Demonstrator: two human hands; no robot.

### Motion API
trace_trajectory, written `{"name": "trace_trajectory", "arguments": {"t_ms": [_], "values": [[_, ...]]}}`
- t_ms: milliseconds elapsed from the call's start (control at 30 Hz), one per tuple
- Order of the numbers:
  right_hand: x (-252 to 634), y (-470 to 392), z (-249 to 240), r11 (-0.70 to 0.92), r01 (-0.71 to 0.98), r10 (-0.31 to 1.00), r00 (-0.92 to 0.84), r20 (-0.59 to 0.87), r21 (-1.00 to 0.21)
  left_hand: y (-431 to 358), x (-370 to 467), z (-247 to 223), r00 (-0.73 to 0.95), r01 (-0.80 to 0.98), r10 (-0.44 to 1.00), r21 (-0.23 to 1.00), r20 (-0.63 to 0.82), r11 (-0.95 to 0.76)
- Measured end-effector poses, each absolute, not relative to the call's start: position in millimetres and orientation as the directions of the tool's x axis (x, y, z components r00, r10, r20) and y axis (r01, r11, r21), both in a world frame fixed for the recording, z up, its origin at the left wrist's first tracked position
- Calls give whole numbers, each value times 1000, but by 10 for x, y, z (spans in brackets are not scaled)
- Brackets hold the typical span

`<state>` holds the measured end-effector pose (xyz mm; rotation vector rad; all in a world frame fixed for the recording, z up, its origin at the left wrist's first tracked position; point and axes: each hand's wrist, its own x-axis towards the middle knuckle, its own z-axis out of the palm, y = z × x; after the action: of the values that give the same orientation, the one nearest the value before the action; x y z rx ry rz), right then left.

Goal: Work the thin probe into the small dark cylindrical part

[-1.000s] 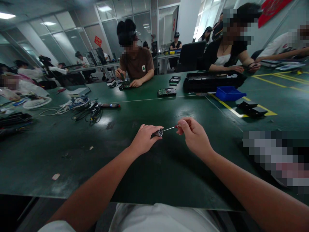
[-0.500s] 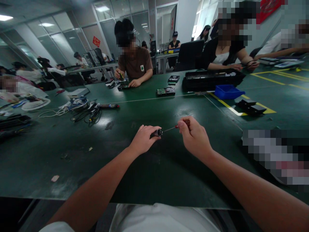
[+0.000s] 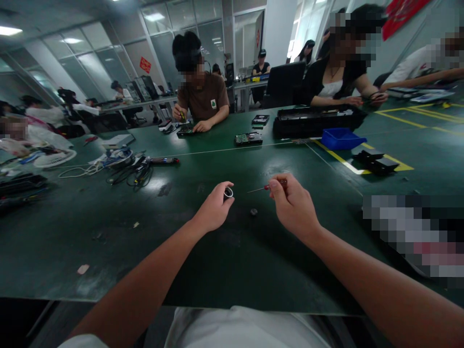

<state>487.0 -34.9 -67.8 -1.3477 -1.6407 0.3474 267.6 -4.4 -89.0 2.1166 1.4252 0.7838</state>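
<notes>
My left hand (image 3: 214, 207) is wrapped round a dark tube (image 3: 228, 194), and its open end with a light rim faces right. Most of the tube is hidden in the palm. My right hand (image 3: 294, 203) grips the red-brown handle of a screwdriver (image 3: 259, 189). The screwdriver's thin shaft points left toward the tube and is apart from it. Between and below the hands, a small dark round piece (image 3: 253, 212) lies on the green table (image 3: 232, 270).
Cables (image 3: 136, 171) are heaped at the left. Across the table, a co-worker (image 3: 203, 99) handles a circuit board. A hard drive (image 3: 248, 138), a blue bin (image 3: 342, 138), a long black housing (image 3: 319, 121) and a black bracket (image 3: 377, 162) stand toward the back and right.
The small dark round piece has come out of the tube's end and now lies on the table. My left hand has shifted slightly left with the tube, away from the screwdriver tip.
</notes>
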Motion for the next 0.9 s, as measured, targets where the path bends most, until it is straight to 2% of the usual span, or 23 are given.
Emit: {"name": "trace_trajectory", "arguments": {"t_ms": [100,300,533,633,900], "values": [[4878,-357,-672,362,603,868,60,493,-711,-80,2730,-806,340,708,928,608,153,-360],[4886,-366,-677,383,602,856,53,514,-701,-82,2923,-810,552,734,833,456,33,-504],[4880,-373,-655,379,591,866,44,497,-712,-6,3116,-913,576,789,814,313,-76,-529],[4884,-376,-649,385,593,863,42,504,-708,10,3111,-901,582,772,812,353,-55,-529],[4885,-353,-702,386,580,861,52,506,-717,77,2791,-795,461,696,887,626,-14,-352]]}}
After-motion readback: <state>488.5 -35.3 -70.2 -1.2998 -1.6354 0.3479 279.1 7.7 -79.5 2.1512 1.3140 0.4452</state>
